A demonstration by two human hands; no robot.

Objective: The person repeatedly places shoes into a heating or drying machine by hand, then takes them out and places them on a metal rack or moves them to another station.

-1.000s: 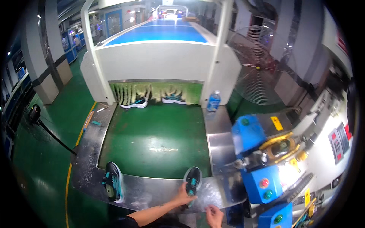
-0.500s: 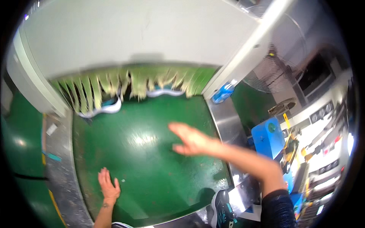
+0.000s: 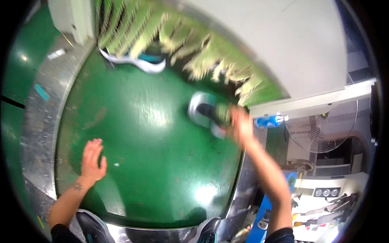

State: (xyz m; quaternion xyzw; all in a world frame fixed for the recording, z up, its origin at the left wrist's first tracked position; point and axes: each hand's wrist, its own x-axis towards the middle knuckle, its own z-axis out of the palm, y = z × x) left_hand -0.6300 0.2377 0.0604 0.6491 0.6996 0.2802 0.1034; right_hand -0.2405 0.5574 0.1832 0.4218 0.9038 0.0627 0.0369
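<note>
My right hand [image 3: 242,125] is at the right side of a green conveyor surface [image 3: 150,162], by the hanging strips. Its fingers are closed on the end of a shoe [image 3: 201,108] with a white sole and dark parts. Motion smears both hand and shoe. My left hand [image 3: 93,162] hovers or rests over the left part of the surface, fingers stretched out and nothing held. Farther back, another shoe [image 3: 150,65] with a white sole and teal parts sits partly behind the strips.
Ragged green strips [image 3: 194,44] hang from a white housing [image 3: 279,44]. Dark shoes [image 3: 93,227] lie at the near edge. A blue bottle [image 3: 269,120] and a fan [image 3: 324,125] are at the right. A metal rim [image 3: 38,154] runs along the left.
My view has turned. My right hand was empty with fingers out over the surface; now it has reached toward the strips and grips a shoe. My left hand stays open.
</note>
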